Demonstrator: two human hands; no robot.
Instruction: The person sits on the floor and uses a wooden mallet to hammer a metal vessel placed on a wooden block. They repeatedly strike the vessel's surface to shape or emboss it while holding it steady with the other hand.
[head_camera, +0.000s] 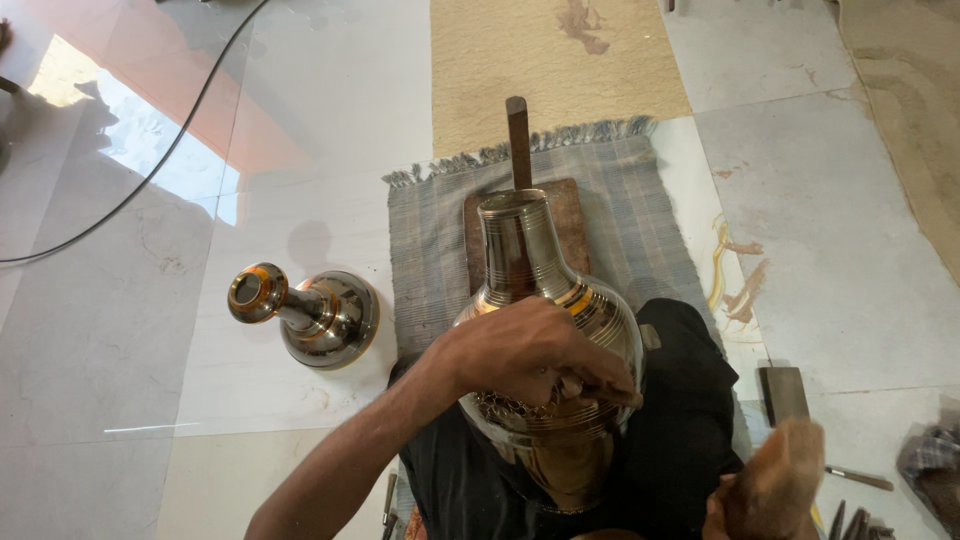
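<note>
Marble floor (120, 330) is gleaming; left hand (535, 350) is pinching a small tool on the big vase (545, 330) at centre, right hand (775, 485) at five o'clock, fingers curled, grip unclear. Rounded metal could slip sideways.

The left hand (535, 355) lies across the belly of a large metal vase (545, 330), hiding the engraved band beneath it; whatever the fingertips pinch is too small to tell. The right hand (770, 490) is blurred at the bottom edge, its grip unclear. The vase's base is cut off below. A wooden block (570, 215) under the vase's neck is mostly hidden. Slim tools (850, 510) at the lower right are cut off by the edge and too small to tell apart. A dark bundle (935, 460) is cropped at the right edge.
</note>
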